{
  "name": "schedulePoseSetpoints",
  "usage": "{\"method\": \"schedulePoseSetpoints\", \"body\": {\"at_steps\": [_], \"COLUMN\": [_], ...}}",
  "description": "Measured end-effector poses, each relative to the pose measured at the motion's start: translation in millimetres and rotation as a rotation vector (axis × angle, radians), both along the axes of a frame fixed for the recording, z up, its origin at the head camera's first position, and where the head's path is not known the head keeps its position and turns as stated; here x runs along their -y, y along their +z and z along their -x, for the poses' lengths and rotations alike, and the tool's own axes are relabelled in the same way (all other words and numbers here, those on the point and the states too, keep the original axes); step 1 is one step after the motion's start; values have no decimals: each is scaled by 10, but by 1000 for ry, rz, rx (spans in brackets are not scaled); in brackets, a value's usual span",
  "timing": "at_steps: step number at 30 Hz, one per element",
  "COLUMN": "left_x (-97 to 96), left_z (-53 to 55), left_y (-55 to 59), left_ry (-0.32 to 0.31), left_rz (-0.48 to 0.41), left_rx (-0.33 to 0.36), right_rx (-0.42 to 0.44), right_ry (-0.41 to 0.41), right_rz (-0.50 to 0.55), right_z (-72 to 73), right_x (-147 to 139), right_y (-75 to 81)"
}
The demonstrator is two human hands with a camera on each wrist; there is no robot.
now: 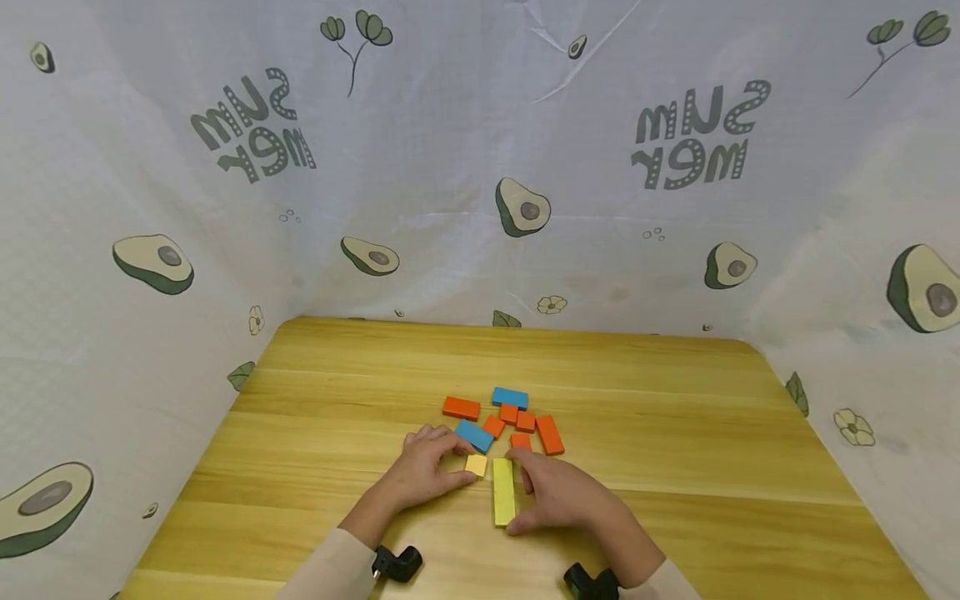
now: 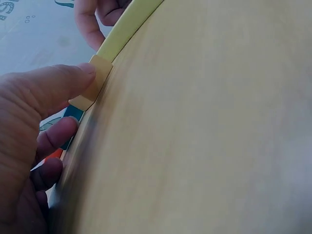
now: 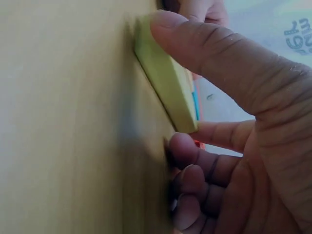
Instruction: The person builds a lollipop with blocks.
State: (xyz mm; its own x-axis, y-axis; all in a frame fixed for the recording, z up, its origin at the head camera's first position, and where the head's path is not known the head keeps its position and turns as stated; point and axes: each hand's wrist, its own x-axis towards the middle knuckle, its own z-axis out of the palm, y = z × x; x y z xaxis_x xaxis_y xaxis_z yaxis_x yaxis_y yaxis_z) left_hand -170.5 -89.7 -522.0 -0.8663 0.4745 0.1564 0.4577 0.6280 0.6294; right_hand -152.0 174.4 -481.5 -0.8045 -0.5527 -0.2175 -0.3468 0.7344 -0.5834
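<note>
Between the thumb and fingers of my left hand (image 1: 424, 467) is a small light-orange block (image 1: 476, 465), pinched at its edges. In the left wrist view the thumb presses on this block (image 2: 92, 87). My right hand (image 1: 564, 492) holds a long yellow block (image 1: 504, 492) lengthwise, thumb at its near end and index finger at its far end. The right wrist view shows the yellow block (image 3: 168, 80) lying along the tabletop, the other fingers curled beside it. The two blocks lie side by side, close together. A blue block (image 1: 475, 436) sits just beyond the left fingertips.
Beyond the hands lie several small red-orange blocks (image 1: 526, 422), a long red-orange block (image 1: 550, 435) at the right and another red-orange block (image 1: 461, 407) at the left. A second blue block (image 1: 510, 398) lies farthest back on the wooden table (image 1: 637, 400). A patterned curtain (image 1: 450, 167) hangs behind.
</note>
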Motion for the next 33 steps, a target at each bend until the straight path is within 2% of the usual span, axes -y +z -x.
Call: {"method": "schedulePoseSetpoints", "body": {"at_steps": [9, 15, 21, 26, 33], "left_x": [0, -76, -206, -317, -382], "left_z": [-18, -23, 24, 76, 86], "left_y": [5, -27, -49, -51, -47], "left_ry": [14, 110, 193, 206, 214], "left_rz": [-33, -39, -33, -50, -41], "left_rx": [-9, -27, -53, -26, -43], "right_rx": [32, 36, 8, -4, 0], "right_ry": [-40, -60, -58, -63, -74], "right_rz": [38, 52, 50, 34, 45], "right_z": [-25, -48, -73, -73, -58], "right_x": [-9, -13, 6, 8, -4], "right_y": [-18, -36, -44, -63, -61]}}
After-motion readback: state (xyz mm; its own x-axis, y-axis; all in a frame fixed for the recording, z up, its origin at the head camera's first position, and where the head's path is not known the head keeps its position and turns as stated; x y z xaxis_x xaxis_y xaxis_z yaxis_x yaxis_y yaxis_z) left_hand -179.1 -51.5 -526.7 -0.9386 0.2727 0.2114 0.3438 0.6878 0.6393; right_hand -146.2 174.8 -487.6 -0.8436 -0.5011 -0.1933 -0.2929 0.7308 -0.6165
